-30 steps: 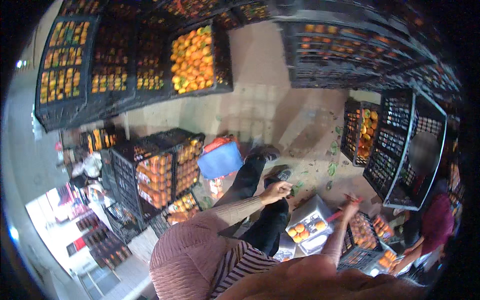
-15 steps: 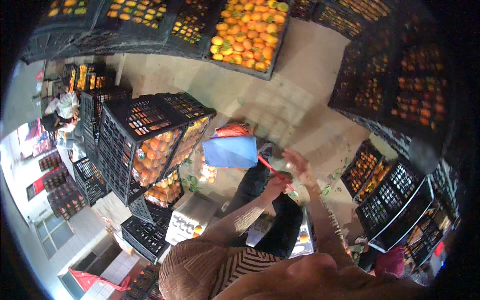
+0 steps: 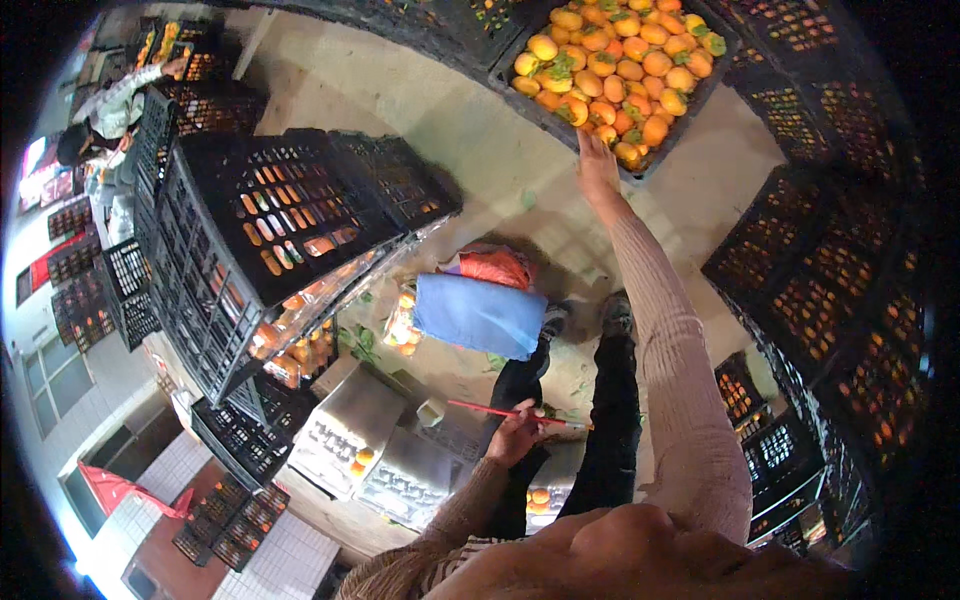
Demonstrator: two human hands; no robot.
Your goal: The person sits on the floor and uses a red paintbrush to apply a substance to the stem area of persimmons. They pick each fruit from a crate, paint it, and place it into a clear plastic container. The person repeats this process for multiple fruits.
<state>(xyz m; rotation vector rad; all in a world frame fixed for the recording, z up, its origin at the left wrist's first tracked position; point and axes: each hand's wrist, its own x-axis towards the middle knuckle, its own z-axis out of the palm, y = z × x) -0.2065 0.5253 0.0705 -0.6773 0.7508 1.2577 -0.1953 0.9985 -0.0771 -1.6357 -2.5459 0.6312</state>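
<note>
My right hand [image 3: 597,165] stretches far forward to the near edge of a black crate [image 3: 700,100] heaped with orange fruit [image 3: 620,60]; its fingers touch the fruit at the rim, and whether they grip one I cannot tell. My left hand [image 3: 515,432] rests by my knee, closed on a thin red stick-like tool [image 3: 500,412] that lies level across my legs. My dark trousers and shoes [image 3: 612,312] stand on the pale floor between both hands.
A tall stack of black crates [image 3: 270,230] with fruit stands left. A blue cloth [image 3: 480,315] over a red bag [image 3: 495,265] lies ahead. Grey trays [image 3: 350,440] sit low left, dark crate stacks [image 3: 820,290] line the right. Another person [image 3: 110,110] works far left.
My right arm has swung up from near my left hand and reached out to the far crate of fruit. The view has tilted forward. My left hand keeps the red tool.
</note>
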